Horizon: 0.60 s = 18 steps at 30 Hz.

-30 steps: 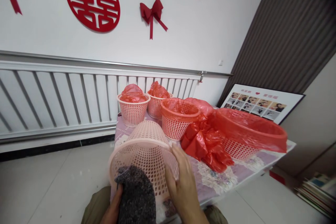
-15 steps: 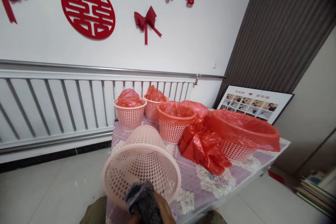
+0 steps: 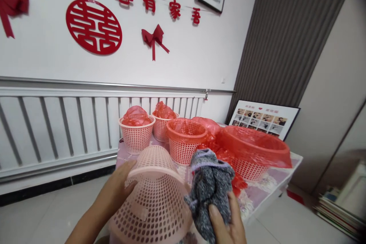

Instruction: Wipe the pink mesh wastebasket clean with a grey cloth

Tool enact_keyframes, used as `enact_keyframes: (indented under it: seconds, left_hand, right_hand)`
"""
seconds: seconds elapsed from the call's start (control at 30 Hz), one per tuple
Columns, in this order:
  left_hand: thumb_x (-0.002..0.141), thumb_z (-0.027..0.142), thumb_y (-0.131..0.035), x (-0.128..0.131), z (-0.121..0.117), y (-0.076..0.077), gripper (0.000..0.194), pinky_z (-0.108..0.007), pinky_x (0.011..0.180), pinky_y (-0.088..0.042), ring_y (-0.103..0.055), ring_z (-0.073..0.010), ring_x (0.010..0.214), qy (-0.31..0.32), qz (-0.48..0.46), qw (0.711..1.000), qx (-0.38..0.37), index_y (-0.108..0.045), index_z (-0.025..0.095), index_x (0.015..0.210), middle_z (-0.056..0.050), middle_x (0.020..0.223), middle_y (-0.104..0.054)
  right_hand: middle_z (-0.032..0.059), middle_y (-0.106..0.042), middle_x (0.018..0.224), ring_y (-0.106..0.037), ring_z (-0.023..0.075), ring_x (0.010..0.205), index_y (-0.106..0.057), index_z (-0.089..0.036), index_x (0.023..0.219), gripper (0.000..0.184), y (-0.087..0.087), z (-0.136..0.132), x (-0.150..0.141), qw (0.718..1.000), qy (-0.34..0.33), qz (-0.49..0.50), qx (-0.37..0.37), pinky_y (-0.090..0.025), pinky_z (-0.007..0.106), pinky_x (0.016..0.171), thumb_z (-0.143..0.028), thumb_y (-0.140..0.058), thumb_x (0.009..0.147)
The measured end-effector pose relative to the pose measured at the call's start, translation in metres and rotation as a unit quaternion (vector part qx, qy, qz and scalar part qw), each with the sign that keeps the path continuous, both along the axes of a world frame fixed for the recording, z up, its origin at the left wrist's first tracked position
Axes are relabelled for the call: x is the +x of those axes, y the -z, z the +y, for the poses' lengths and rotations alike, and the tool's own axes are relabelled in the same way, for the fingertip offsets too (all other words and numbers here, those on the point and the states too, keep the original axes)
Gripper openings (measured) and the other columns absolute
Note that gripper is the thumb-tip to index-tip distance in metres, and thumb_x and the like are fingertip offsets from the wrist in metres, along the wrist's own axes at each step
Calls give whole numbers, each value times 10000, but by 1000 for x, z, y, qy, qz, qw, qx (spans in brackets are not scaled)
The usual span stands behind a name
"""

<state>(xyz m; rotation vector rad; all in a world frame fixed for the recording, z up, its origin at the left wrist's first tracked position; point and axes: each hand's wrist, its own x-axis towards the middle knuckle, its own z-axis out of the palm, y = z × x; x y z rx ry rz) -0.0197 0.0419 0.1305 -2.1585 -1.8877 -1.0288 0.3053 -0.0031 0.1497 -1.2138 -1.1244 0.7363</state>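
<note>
A pale pink perforated plastic basket [image 3: 154, 213] lies tipped on its side at the near end of the table, mouth toward me. My left hand [image 3: 121, 183] is closed on its left rim, thumb on the inner side and fingers outside. In my right hand [image 3: 225, 221] is a bunched grey speckled cloth [image 3: 210, 190] with a lilac edge, raised just right of the basket mouth. Behind the cloth lies crumpled red plastic film [image 3: 238, 183], partly hidden. Beyond stand a small basket lined with a red bag [image 3: 185, 127] and a wide red-lined basket [image 3: 254, 145].
Two more pink baskets [image 3: 137, 137] with red bags stand at the table's far left, near a white radiator [image 3: 57, 129]. The table has a purple floral cloth [image 3: 268, 183]. A photo board [image 3: 263, 116] leans behind; stacked books [image 3: 340, 213] are at lower right.
My left hand has come into view at the basket's left rim. The grey cloth has moved from the basket mouth up and to the right. The view has tilted slightly upward.
</note>
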Motion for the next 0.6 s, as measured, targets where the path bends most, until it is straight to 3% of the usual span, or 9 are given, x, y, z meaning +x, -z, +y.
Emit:
enact_keyframes:
  seconds: [0.1,0.17,0.23,0.33,0.4,0.5,0.6]
  left_hand:
    - [920,250,-390,18,4,0,492,-441,1097,-486,-592,-213,1283,18,-12,999,-49,-495,211,1399,-88,1427,-600]
    - [922,228,-357,30,0,-5,490,-439,1090,-493,-591,-214,1286,1,-5,999,-52,-516,223,1386,-73,1427,-600]
    - [935,233,-339,40,-3,-10,483,-447,1084,-497,-587,-223,1292,-2,9,999,-51,-530,232,1378,-74,1419,-608]
    - [961,286,-339,45,-2,-12,466,-415,1070,-508,-592,-212,1285,20,18,999,-37,-512,260,1393,-75,1397,-627]
    - [960,288,-348,41,2,-6,445,-404,1061,-513,-616,-215,1254,23,25,999,-27,-551,265,1356,-79,1348,-663]
    - [938,244,-363,34,9,5,406,-411,1033,-532,-672,-233,1167,26,45,998,-40,-651,253,1224,-87,1215,-731]
    - [923,216,-363,32,12,8,399,-395,1010,-546,-694,-230,1123,38,57,997,-42,-666,221,1182,-107,1178,-744]
  right_hand:
    - [142,-502,1475,-519,309,1317,-295,-206,1526,677,-15,22,-20,982,24,-114,146,-477,480,1050,-449,-534,941]
    - [154,-426,1528,-414,347,1394,-305,-229,1516,658,-18,36,-41,942,18,-229,243,-413,576,1088,-389,-557,930]
    - [160,-400,1544,-340,405,1422,-368,-263,1479,646,-16,48,-65,892,-9,-349,288,-354,687,1079,-346,-616,889]
    - [170,-410,1543,-304,501,1405,-435,-299,1431,700,-10,57,-92,838,-48,-471,272,-281,823,1001,-385,-731,803]
    - [146,-377,1572,-300,501,1406,-399,-330,1454,758,-12,56,-98,817,-84,-510,256,-266,832,995,-459,-742,791]
    - [89,-469,1516,-429,423,1333,-424,-373,1414,656,-32,51,-95,794,-125,-547,233,-338,749,1014,-472,-712,833]
    - [79,-651,1231,-577,343,1104,-516,-312,1299,527,-59,51,-91,774,-127,-586,205,-481,599,907,-386,-741,828]
